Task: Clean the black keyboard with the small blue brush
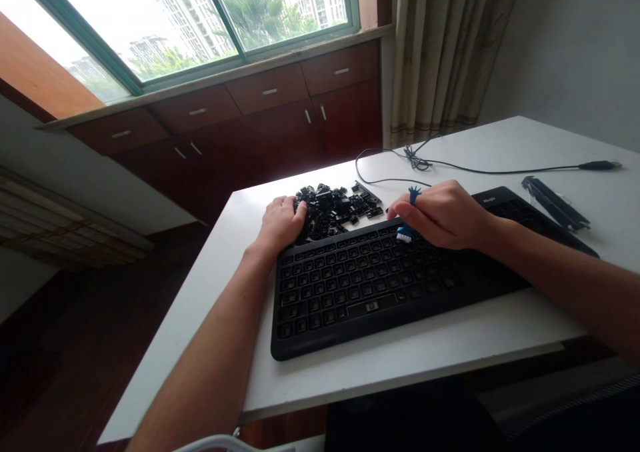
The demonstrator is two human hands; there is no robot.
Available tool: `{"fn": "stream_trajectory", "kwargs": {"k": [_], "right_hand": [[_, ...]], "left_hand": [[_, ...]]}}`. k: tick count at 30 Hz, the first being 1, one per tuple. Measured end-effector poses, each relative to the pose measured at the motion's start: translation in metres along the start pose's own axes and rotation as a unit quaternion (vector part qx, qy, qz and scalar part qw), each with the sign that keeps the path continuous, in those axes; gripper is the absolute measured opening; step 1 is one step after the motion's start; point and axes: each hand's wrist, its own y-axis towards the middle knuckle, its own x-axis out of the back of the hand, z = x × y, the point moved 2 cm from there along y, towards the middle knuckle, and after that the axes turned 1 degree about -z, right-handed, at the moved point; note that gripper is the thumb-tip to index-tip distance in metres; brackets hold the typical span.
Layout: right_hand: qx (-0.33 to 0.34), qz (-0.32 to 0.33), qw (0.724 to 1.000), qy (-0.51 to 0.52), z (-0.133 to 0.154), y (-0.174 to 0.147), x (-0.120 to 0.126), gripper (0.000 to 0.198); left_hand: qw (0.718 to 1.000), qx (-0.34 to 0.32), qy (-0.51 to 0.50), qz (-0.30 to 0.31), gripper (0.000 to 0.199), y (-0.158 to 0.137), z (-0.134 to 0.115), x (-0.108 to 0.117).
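A black keyboard lies tilted across the white table, with its keycaps off and rows of bare sockets showing. Behind its left part is a heap of loose black keycaps. My left hand rests at the heap's left edge, fingers slightly bent and thumb apart, touching the keycaps; its palm side is hidden. Over the middle of the keyboard, my right hand is closed around a small blue brush. White bristles point down towards the sockets, and the brush's hand-shaped blue end sticks up above the fingers.
A thin black cable with a knotted bundle runs along the back of the table to a USB plug. Right of the keyboard lies a long black piece. Wooden cabinets stand beneath the window.
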Motion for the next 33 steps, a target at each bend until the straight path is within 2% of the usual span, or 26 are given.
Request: {"fn": "stream_trajectory", "kwargs": {"k": [9, 21, 28, 33], "right_hand": [[-0.008, -0.008, 0.999, -0.035, 0.0005, 0.0004, -0.0013, 0.047], [0.011, 0.003, 1.000, 0.015, 0.0000, 0.0000, 0.0013, 0.053], [-0.008, -0.004, 0.999, -0.041, 0.0009, 0.0009, -0.0023, 0.048], [-0.009, -0.008, 0.999, -0.044, 0.0006, 0.0008, -0.0022, 0.046]], "left_hand": [[1.000, -0.002, -0.001, -0.001, 0.068, 0.0003, 0.0002, -0.0002], [1.000, 0.003, 0.000, -0.003, 0.067, -0.0009, -0.0020, 0.0014], [1.000, 0.003, 0.001, 0.000, 0.069, -0.0007, -0.0024, 0.0014], [1.000, 0.001, 0.002, -0.002, 0.068, 0.0002, -0.0007, -0.0004]]}}
